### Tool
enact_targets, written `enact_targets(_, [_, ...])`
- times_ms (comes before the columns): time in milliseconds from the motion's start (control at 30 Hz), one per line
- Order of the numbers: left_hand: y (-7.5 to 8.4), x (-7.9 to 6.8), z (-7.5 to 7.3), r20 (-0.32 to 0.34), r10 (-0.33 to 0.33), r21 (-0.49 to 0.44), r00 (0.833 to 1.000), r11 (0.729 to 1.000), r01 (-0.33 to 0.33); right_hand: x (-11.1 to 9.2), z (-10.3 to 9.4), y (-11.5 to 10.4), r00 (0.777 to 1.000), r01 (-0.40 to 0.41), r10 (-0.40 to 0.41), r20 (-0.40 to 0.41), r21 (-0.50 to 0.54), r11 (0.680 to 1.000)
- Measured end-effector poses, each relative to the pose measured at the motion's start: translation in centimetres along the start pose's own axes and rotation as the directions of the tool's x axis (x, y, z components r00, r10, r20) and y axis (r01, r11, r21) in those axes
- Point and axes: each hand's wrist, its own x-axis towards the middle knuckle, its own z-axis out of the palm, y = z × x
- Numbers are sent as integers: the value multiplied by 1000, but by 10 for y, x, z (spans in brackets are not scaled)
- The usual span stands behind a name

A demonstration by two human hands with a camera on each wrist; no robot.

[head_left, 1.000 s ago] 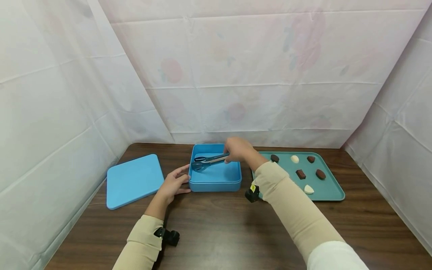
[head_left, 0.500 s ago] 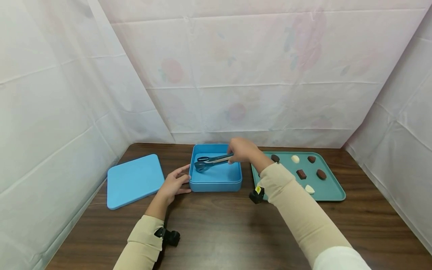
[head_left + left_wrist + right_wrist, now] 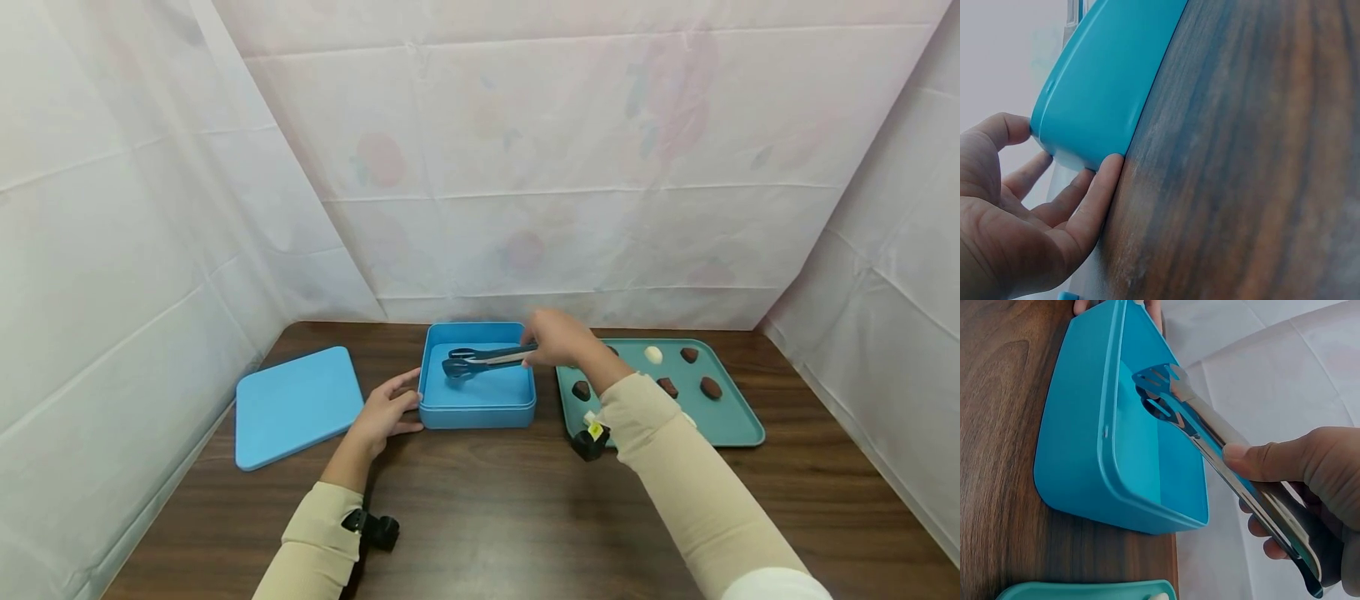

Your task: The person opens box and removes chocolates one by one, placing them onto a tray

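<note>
My right hand [image 3: 558, 337] grips a pair of metal tongs [image 3: 495, 357] by the handle end, thumb along one arm, as the right wrist view shows. The tongs' slotted heads [image 3: 1157, 390] hang inside the open blue box [image 3: 477, 417], over its floor. Those heads are close together; I cannot tell whether a piece sits between them. At the box's left side my left hand [image 3: 386, 412] rests with spread fingers. In the left wrist view its fingertips [image 3: 1110, 164] touch the box's corner wall, one of them up at the rim.
On the right stands a green tray [image 3: 738, 429] with several spaced-out dark and white chocolates, such as a brown one [image 3: 711, 388] and a white one [image 3: 653, 355]. A flat blue lid [image 3: 298, 408] lies left of the box. White cloth [image 3: 525, 167] hangs behind the wooden table [image 3: 480, 517].
My right hand has drawn back to the right with the tongs, whose heads have moved from the box's left wall toward its middle. The left hand has stayed at the box.
</note>
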Motion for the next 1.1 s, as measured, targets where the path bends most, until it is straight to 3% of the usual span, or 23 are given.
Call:
enact_targets(300, [15, -8, 2, 30, -20, -11, 999, 1000, 20, -19, 1, 10, 998, 17, -15, -66, 36, 999])
enact_targets(667, [-2, 2, -1, 6, 20, -7, 1000, 1000, -20, -47, -3, 24, 992, -10, 30, -125, 160, 987])
enact_targets(1100, [-1, 0, -1, 7, 20, -11, 1000, 1000, -20, -76, -1, 42, 976, -12, 54, -212, 195, 981])
